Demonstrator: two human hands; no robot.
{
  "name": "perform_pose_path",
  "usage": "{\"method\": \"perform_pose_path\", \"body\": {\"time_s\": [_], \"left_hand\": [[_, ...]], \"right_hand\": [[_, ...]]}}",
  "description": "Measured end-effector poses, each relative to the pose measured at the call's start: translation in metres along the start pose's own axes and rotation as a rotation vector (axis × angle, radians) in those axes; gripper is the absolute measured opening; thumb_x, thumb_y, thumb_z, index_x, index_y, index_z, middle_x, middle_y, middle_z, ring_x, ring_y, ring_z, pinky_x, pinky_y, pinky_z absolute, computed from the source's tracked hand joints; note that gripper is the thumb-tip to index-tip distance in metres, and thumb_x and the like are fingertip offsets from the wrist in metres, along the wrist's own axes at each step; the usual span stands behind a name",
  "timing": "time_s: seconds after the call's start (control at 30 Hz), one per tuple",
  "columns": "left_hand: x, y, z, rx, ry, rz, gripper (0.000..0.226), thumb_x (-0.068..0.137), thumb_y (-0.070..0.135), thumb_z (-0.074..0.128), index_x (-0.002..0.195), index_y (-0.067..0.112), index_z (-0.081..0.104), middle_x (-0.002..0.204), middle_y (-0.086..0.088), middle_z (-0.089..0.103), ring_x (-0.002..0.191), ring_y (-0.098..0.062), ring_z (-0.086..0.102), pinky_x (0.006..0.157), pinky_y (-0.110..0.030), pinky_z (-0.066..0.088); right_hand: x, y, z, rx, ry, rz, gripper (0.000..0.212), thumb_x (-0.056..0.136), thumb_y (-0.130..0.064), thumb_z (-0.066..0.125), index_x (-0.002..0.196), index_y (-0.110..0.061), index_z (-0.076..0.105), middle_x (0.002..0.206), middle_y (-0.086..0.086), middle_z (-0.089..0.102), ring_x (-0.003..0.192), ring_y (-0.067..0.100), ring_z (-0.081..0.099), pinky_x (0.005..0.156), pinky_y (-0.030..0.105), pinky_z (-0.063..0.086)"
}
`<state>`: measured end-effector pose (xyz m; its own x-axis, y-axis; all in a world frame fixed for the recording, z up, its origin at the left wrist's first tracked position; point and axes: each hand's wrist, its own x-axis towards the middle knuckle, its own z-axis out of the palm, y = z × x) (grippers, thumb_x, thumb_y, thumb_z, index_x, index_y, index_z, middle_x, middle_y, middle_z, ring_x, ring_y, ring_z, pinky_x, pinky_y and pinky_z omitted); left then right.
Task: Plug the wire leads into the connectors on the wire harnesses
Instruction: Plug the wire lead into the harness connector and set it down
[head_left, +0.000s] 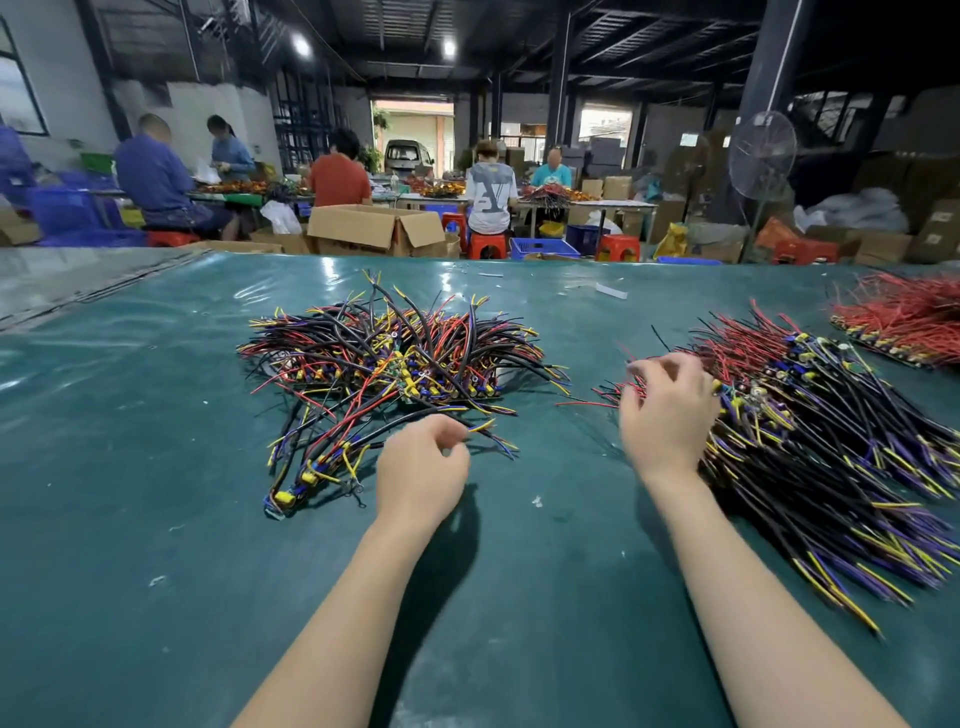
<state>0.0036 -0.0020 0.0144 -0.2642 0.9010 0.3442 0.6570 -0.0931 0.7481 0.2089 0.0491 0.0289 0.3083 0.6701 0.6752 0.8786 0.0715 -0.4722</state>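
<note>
Green plastic sheeting (156, 467) covers the table under both bare forearms. The left hand (421, 467) lies knuckles-up with its fingers curled inward. Its thumb and forefinger are drawn close together right where a few yellow- and blue-tipped leads (488, 428) stick out; whether they pinch those leads or only touch them I cannot tell. Just beyond that hand, and to its outer side, spreads a tangled heap of harnesses (395, 358) in red, black, yellow and blue wire with small yellow connectors. The right hand (667, 410) is blurred, fingers bent down onto the red wire ends at the inner edge of a second heap of harnesses (821, 457), which fans away from the palm toward the outer side. Whether it holds anything cannot be made out. Farther out past that hand lies a bundle of red wires (904, 317). Well beyond both hands, seated people (488, 197) work at other tables near a cardboard box (363, 228) and a standing fan (762, 156).
</note>
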Motion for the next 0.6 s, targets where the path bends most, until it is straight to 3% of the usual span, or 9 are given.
{"method": "perform_pose_path", "body": {"time_s": [0.1,0.13,0.23,0.3,0.37,0.47,0.5,0.6], "left_hand": [[0.006,-0.011,-0.011,0.235,0.386,-0.058,0.039,0.073,0.006,0.059,0.107,0.023,0.065,0.12,-0.004,0.053,0.118,-0.026,0.034,0.095,-0.035,0.024],[0.009,-0.015,-0.016,0.278,0.42,-0.142,0.046,0.071,0.007,0.061,0.114,0.024,0.059,0.128,-0.006,0.045,0.123,-0.027,0.029,0.099,-0.039,0.021],[0.016,-0.031,-0.028,0.41,0.19,-0.384,0.053,0.077,0.011,0.057,0.127,0.021,0.044,0.138,-0.014,0.036,0.127,-0.034,0.032,0.104,-0.044,0.024],[0.019,-0.04,-0.03,0.431,0.096,-0.362,0.039,0.081,0.012,0.053,0.12,0.017,0.05,0.126,-0.016,0.051,0.118,-0.036,0.045,0.097,-0.042,0.035],[0.021,-0.041,-0.03,0.275,0.16,-0.261,0.025,0.085,0.013,0.054,0.109,0.014,0.059,0.111,-0.016,0.061,0.106,-0.036,0.053,0.085,-0.038,0.041],[0.017,-0.027,-0.025,0.006,0.3,-0.075,0.008,0.086,0.012,0.059,0.093,0.012,0.064,0.088,-0.01,0.067,0.086,-0.03,0.057,0.065,-0.031,0.031],[0.016,-0.019,-0.023,-0.115,0.302,-0.025,0.004,0.085,0.012,0.061,0.086,0.015,0.063,0.079,-0.005,0.066,0.078,-0.024,0.057,0.063,-0.029,0.031],[0.009,0.0,-0.015,-0.344,0.198,0.158,0.022,0.082,0.01,0.066,0.073,0.028,0.058,0.063,0.009,0.06,0.056,0.0,0.05,0.056,-0.016,0.038]], "right_hand": [[-0.023,-0.027,0.015,0.064,-0.386,-0.236,0.02,0.086,-0.01,0.054,0.097,-0.007,0.07,0.106,0.014,0.062,0.105,0.029,0.053,0.09,0.035,0.039],[-0.029,-0.032,0.019,0.047,-0.483,-0.302,0.021,0.087,-0.013,0.052,0.097,-0.009,0.07,0.104,0.011,0.063,0.105,0.028,0.053,0.09,0.034,0.039],[-0.041,-0.041,0.025,0.062,-0.647,-0.339,0.02,0.086,-0.017,0.053,0.094,-0.013,0.071,0.1,0.009,0.064,0.101,0.026,0.054,0.084,0.031,0.042],[-0.046,-0.044,0.025,0.092,-0.692,-0.302,0.019,0.085,-0.017,0.054,0.092,-0.013,0.071,0.099,0.008,0.065,0.098,0.024,0.056,0.08,0.028,0.04],[-0.047,-0.045,0.026,0.116,-0.694,-0.284,0.018,0.085,-0.016,0.054,0.091,-0.012,0.071,0.099,0.008,0.066,0.096,0.024,0.056,0.078,0.028,0.041],[-0.048,-0.051,0.027,0.258,-0.671,-0.211,0.015,0.084,-0.013,0.057,0.087,-0.009,0.071,0.089,0.006,0.069,0.083,0.019,0.057,0.071,0.025,0.041],[-0.048,-0.054,0.027,0.376,-0.689,-0.132,0.012,0.085,-0.013,0.059,0.085,-0.01,0.071,0.082,0.003,0.068,0.075,0.015,0.056,0.065,0.021,0.04],[-0.048,-0.064,0.024,0.938,-0.807,0.209,0.012,0.089,-0.012,0.057,0.079,-0.017,0.062,0.068,-0.003,0.059,0.054,0.004,0.053,0.049,0.012,0.038]]}}
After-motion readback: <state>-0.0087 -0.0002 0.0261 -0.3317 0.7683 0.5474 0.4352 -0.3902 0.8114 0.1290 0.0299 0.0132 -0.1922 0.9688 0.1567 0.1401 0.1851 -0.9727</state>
